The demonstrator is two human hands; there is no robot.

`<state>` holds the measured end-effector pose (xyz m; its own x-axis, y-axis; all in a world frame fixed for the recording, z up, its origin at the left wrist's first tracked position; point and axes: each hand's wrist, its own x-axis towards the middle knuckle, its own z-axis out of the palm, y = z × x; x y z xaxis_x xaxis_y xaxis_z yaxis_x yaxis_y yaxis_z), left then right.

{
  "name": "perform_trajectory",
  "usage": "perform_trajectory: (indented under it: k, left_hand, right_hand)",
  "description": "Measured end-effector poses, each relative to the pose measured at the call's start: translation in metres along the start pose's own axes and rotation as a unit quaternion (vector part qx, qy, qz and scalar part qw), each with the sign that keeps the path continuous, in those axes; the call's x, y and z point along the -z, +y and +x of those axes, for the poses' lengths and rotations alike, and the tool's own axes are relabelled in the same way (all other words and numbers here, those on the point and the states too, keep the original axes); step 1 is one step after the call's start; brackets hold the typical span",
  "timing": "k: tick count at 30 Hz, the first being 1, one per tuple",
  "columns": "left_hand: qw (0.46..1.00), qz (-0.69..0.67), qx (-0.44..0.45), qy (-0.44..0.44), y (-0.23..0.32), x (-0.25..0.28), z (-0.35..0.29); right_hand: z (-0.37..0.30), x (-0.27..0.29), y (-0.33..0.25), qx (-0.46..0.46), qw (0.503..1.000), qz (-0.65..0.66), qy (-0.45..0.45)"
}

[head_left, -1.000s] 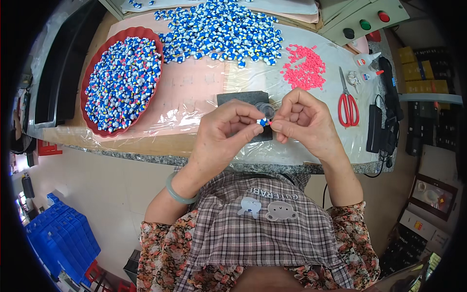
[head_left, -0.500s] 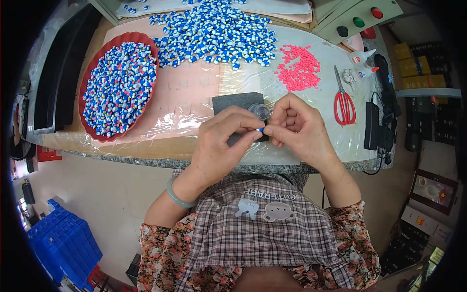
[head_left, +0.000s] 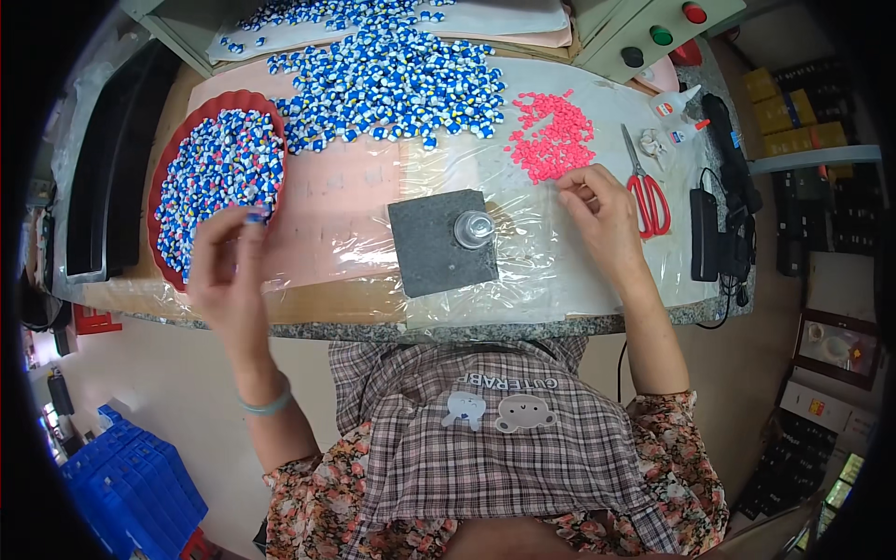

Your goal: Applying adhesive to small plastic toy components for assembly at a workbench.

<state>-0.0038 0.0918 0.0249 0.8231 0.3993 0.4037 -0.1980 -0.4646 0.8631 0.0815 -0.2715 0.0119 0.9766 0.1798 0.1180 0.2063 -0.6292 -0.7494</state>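
My left hand [head_left: 229, 266], a little blurred, is over the right rim of a red scalloped bowl [head_left: 284, 154]. Its thumb and finger pinch a small blue piece [head_left: 255, 217]. Inside the bowl lie many small blue-and-white pieces [head_left: 224, 154] with pink spots. At the near edge of a scattered pile of small pink bits [head_left: 551, 140] is my right hand [head_left: 602, 219], fingers curled together; whether anything is between its fingertips is hidden. Between my hands lies a dark grey square slab [head_left: 434, 252] with a small clear glass jar [head_left: 474, 230] on its right part.
A big heap of blue-and-white pieces [head_left: 392, 89] spreads at the back. Red-handled scissors [head_left: 651, 201], glue bottles [head_left: 674, 101] and a black power adapter [head_left: 705, 233] lie on the right. A long black tray [head_left: 117, 159] stands at the far left.
My hands were together over the slab with a small blue piece; now they are apart. The left has moved to the bowl with the piece, the right to the pink bits.
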Motion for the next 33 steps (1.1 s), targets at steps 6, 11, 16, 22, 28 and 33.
perform_trajectory:
  k: [6,11,16,22,28,33]
  left_hand:
    - [0.943,0.306,-0.101,0.077,-0.015,0.033,0.023]
    - [0.931,0.308,-0.195,0.002,0.001,-0.009,0.015]
    - [0.944,0.177,-0.252,-0.121,0.003,-0.076,0.023]
    - [0.944,0.105,-0.238,-0.205,-0.01,-0.127,0.039]
    - [0.926,0.126,-0.257,-0.244,-0.015,-0.146,0.042]
    - [0.916,0.164,-0.259,-0.258,-0.016,-0.146,0.043]
  right_hand:
    - [0.01,-0.012,0.01,0.111,0.99,-0.088,0.0]
    - [0.017,-0.014,0.01,0.186,0.972,-0.14,-0.005]
    - [0.016,-0.007,0.004,0.129,0.974,-0.17,-0.074]
    - [0.018,-0.003,-0.004,0.125,0.975,-0.152,-0.102]
    - [0.018,-0.001,-0.009,0.145,0.974,-0.127,-0.122]
    - [0.01,-0.004,-0.02,0.034,0.985,0.048,-0.163]
